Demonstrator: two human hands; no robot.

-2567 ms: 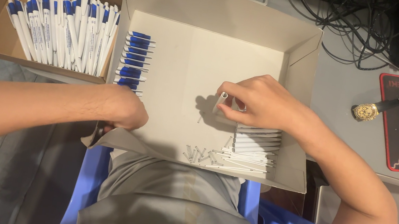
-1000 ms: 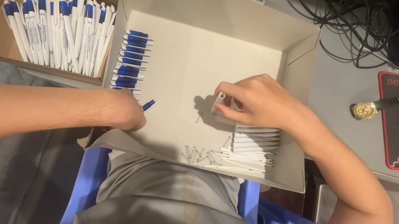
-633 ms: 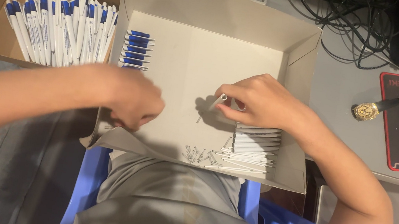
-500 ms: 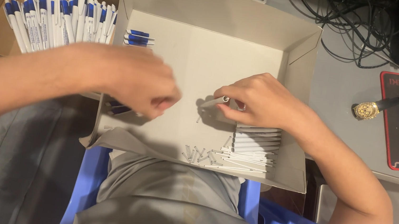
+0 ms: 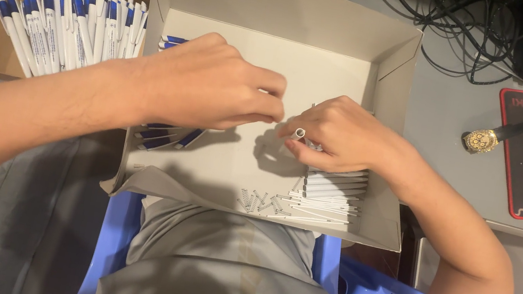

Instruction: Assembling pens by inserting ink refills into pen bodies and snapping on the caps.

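Tray [image 5: 282,17] centre bare; white barrels [image 5: 331,193], probably springs [image 5: 260,201] obstruct.

Even, moderate overhead light is seen; soft shadows are cast beneath both hands onto the shallow grey cardboard tray [image 5: 231,163]. Upper right corner is dim, perhaps underexposed.

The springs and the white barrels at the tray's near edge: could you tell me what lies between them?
Nothing: in the head view, the springs lie right against the barrels, touching on the tray floor.
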